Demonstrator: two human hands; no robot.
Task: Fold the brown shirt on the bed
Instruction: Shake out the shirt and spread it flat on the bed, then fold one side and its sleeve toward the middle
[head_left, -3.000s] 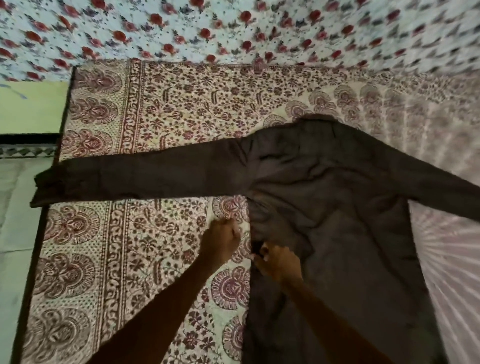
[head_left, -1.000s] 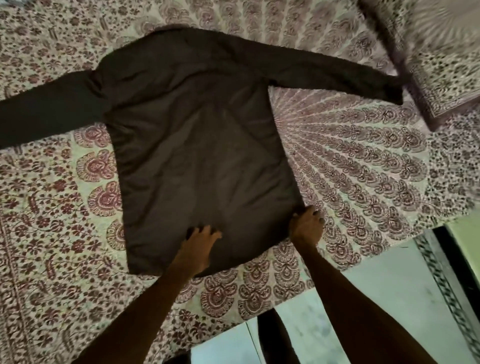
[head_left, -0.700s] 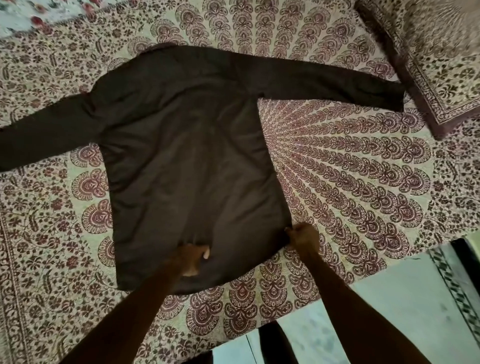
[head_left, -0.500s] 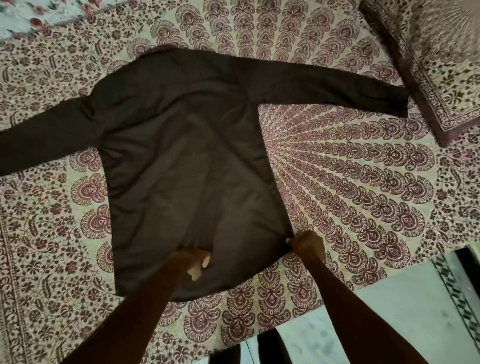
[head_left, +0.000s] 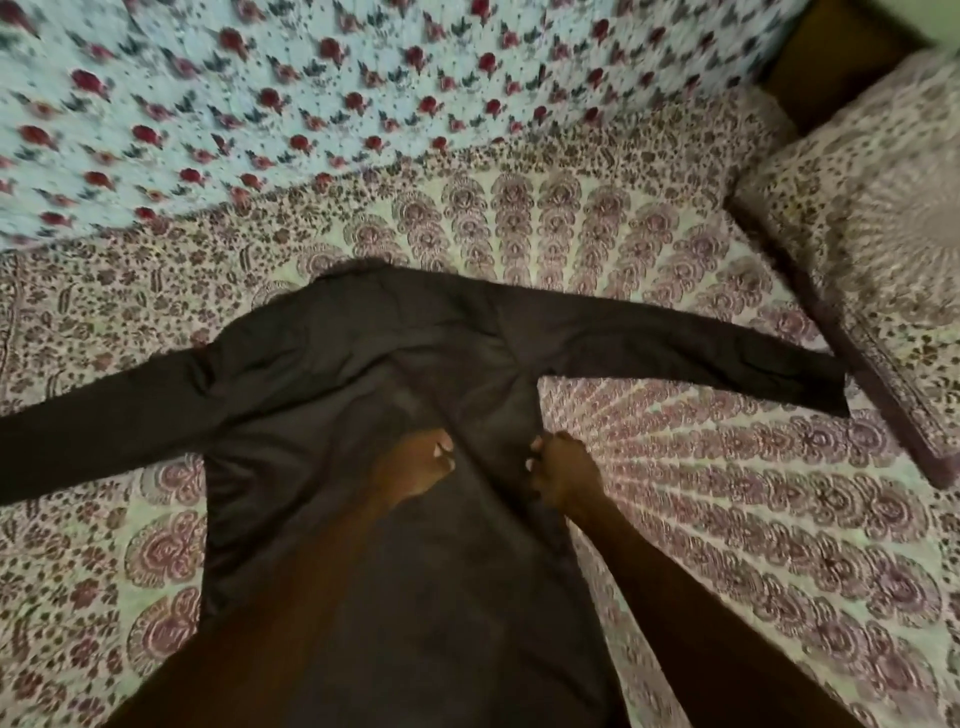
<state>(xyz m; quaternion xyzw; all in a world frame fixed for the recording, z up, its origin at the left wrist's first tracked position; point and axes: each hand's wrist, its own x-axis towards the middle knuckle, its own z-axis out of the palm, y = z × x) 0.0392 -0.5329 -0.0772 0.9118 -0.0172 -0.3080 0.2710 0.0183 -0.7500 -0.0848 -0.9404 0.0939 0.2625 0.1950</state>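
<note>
The brown shirt (head_left: 322, 415) lies flat on the bed with its collar away from me and both long sleeves spread out to the sides. My left hand (head_left: 415, 467) rests on the middle of the shirt's body, fingers curled into the cloth. At the shirt's right side seam, just below the right armpit, my right hand (head_left: 563, 470) is closed on the fabric edge. Creases run from between my hands up toward the armpit. My forearms cover the shirt's lower part, and the hem is out of view.
The patterned maroon-and-cream bedsheet (head_left: 727, 519) lies under the shirt. A pale blue cloth with red flowers (head_left: 311, 93) covers the far side. A matching patterned pillow (head_left: 883, 249) lies at the right, close to the right sleeve's cuff.
Both hands have moved from the shirt's bottom hem up to its middle and right side seam. The view has tilted up toward the far side of the bed.
</note>
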